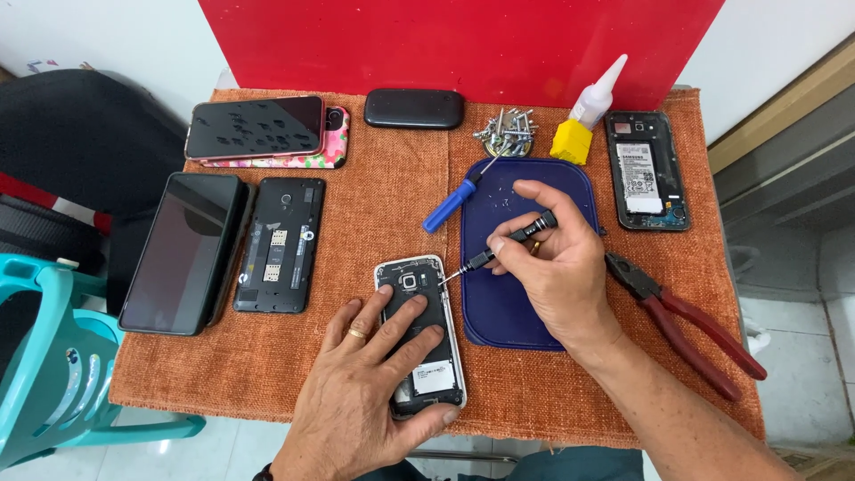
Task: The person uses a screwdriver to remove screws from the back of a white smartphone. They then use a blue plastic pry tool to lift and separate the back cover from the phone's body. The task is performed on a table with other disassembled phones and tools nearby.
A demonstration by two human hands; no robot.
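My left hand (370, 383) lies flat on an opened phone (420, 334) with its back cover off, pressing it onto the orange cloth (374, 223). A ring shows on one finger. My right hand (552, 258) grips a small black screwdriver (508, 242) between thumb and fingers. Its thin tip touches the upper right edge of the phone, near the camera. The hand rests over a dark blue mat (525, 214).
A blue-handled screwdriver (452, 203), a pile of screws (506, 132), a yellow glue bottle (583, 116), red-handled pliers (690, 325), another opened phone (647, 169), several phones at left (254, 129), a black case (414, 109), a red board (463, 44), a teal chair (44, 356).
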